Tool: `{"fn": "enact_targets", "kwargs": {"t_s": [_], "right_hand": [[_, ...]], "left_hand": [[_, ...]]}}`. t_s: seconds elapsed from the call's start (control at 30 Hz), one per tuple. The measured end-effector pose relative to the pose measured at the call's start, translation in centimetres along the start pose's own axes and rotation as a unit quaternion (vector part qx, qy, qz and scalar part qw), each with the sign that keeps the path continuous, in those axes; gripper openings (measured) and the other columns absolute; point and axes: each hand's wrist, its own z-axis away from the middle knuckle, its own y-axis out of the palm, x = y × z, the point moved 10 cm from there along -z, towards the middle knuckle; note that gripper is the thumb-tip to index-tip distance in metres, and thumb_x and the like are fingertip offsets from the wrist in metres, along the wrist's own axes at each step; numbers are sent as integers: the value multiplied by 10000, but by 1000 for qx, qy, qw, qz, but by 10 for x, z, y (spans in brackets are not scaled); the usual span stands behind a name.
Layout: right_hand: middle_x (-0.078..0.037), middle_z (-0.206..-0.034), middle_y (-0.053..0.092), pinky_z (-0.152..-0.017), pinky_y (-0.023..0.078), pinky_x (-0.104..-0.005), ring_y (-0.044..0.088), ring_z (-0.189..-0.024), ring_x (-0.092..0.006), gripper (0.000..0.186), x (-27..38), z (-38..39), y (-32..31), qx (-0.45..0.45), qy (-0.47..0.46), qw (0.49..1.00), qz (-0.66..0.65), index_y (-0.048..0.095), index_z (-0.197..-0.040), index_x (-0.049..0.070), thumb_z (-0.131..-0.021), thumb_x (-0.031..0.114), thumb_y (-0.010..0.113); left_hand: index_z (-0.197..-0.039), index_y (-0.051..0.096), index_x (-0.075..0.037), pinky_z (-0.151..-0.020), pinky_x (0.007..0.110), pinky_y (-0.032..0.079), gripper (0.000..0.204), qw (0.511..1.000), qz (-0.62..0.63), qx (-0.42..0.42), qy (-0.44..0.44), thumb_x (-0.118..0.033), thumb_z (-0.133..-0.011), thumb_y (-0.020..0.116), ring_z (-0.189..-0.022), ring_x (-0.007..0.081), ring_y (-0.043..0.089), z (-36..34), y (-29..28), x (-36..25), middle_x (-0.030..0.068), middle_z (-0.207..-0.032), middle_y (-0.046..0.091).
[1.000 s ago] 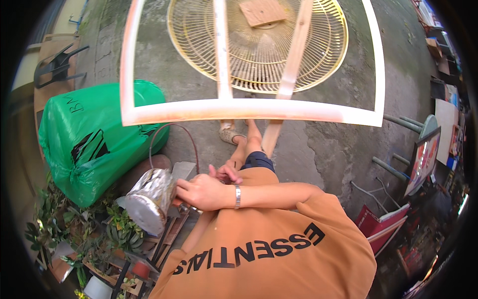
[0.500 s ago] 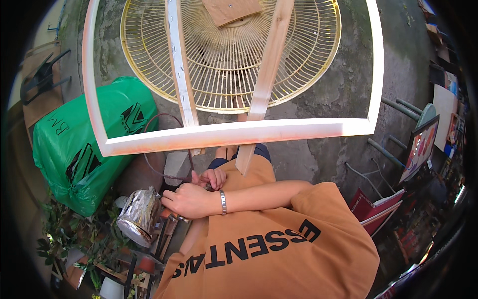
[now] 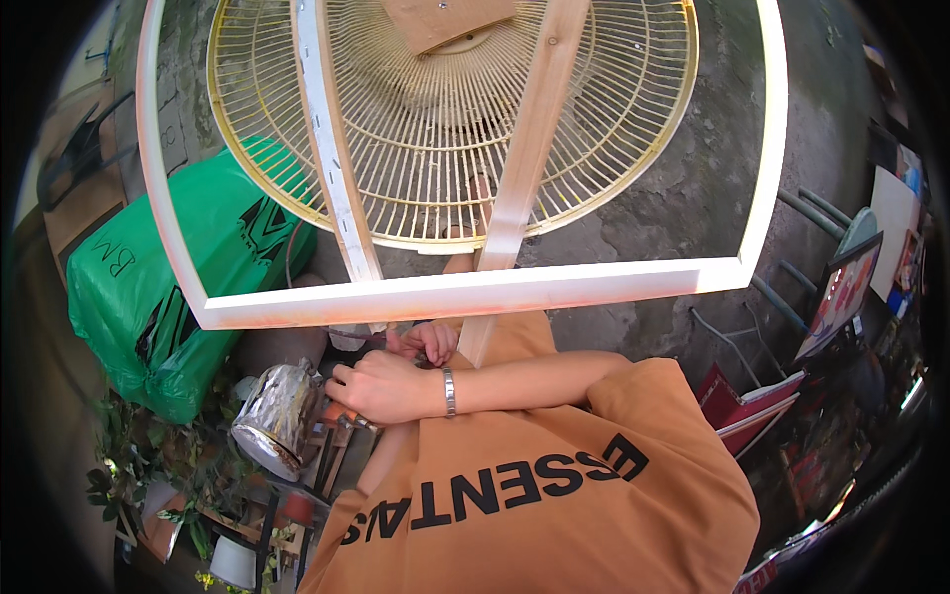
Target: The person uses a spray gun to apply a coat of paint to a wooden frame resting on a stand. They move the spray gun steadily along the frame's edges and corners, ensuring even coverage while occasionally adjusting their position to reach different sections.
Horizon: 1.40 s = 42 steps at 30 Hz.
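My right hand (image 3: pixel 383 387), with a metal band at its wrist, crosses over my left forearm. Its fingers curl around what looks like a spray gun, whose orange-brown metal fittings (image 3: pixel 350 416) show below the knuckles. A silver, foil-like cup (image 3: pixel 275 424) sticks out to the left of these fingers. Just beyond, my left hand (image 3: pixel 429 342) is closed with bent fingers; what it grips is hidden. A dark hose (image 3: pixel 360 335) reaches toward it. Above both hands lies a pale frame (image 3: pixel 475 301) with two wooden slats, the right slat (image 3: pixel 534 139) ending near my left hand.
Beneath the frame is a round yellowed wire grille (image 3: pixel 435 168) with a small wooden board (image 3: pixel 450 22) at its centre. A green plastic-wrapped bundle (image 3: pixel 148 257) lies left, above leafy plants (image 3: pixel 158 455). On the right stand a metal-legged stool (image 3: pixel 811 213) and a framed picture (image 3: pixel 839 297).
The frame and grille sit lower and look larger in the view. The frame's lower bar now covers part of the hose loop and comes closer to my hands, which keep almost the same pose.
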Motion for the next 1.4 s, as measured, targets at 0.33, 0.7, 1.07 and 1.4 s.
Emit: {"fn": "enact_targets", "kwargs": {"t_s": [0.33,0.7,1.07,1.4], "right_hand": [[-134,-761,647,-579,543,-413,681,-657,-315,479,2,-7,1,-36,-2,998,59,647,-861,19,-834,496,675],[-141,-771,653,-597,539,-429,678,-669,-334,541,13,-15,-1,-53,-11,996,65,655,-879,20,-843,560,651],[-146,-752,644,-587,530,-441,668,-655,-346,545,14,-17,0,-65,-9,996,51,650,-851,21,-846,566,650],[-147,-788,642,-589,534,-443,669,-669,-359,531,32,-16,-11,-78,-41,994,65,632,-859,20,-879,551,630]], "left_hand": [[-782,535,-41,-720,345,370,783,999,-23,34,-36,-661,-1011,115,-713,213,449,-12,-1,-10,77,-752,509],[-759,526,-47,-712,338,355,783,995,-55,69,-56,-660,-1010,109,-704,210,432,-12,3,-18,69,-737,492],[-737,518,-54,-704,331,339,784,990,-75,95,-65,-660,-1010,103,-694,206,416,-19,6,-16,60,-721,474],[-716,510,-60,-697,324,325,785,988,-91,119,-38,-659,-1009,97,-686,203,400,-21,15,-17,53,-707,458]]}}
